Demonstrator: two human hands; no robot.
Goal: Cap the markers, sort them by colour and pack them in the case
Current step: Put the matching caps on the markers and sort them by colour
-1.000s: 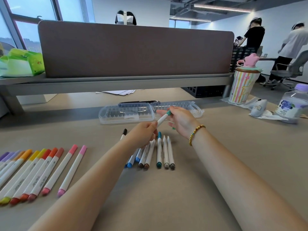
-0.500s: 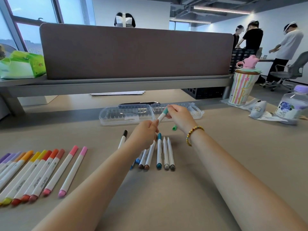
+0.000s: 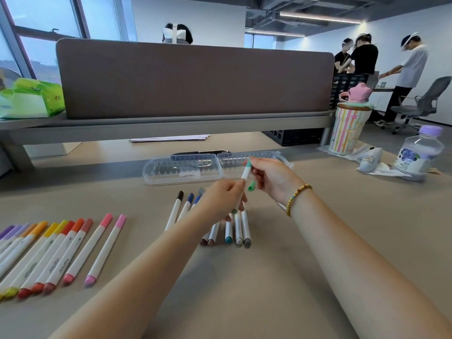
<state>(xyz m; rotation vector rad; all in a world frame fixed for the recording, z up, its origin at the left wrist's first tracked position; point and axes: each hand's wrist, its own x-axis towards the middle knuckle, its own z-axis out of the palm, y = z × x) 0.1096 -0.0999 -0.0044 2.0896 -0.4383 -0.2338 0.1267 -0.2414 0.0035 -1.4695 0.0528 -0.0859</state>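
Two rows of white-barrelled markers lie on the beige counter: the warm-coloured row [image 3: 52, 250] well to the left of the left hand [image 3: 221, 200], the blue, brown and grey row [image 3: 228, 231] just beneath it, with the clear plastic case [image 3: 182, 168] open beyond both hands. Since a moment ago the right hand [image 3: 271, 178] has seated the teal cap [image 3: 248, 164] on the white marker [image 3: 243, 182] pinched in the left, so it looks ready to join its colour group. A loose green cap [image 3: 252, 185] shows just below the right hand's fingers; whether they hold it is unclear.

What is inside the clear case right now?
No markers show in the left half of the case, only its ribbed slots and a pale label. The right hand and held marker cover part of the right half.
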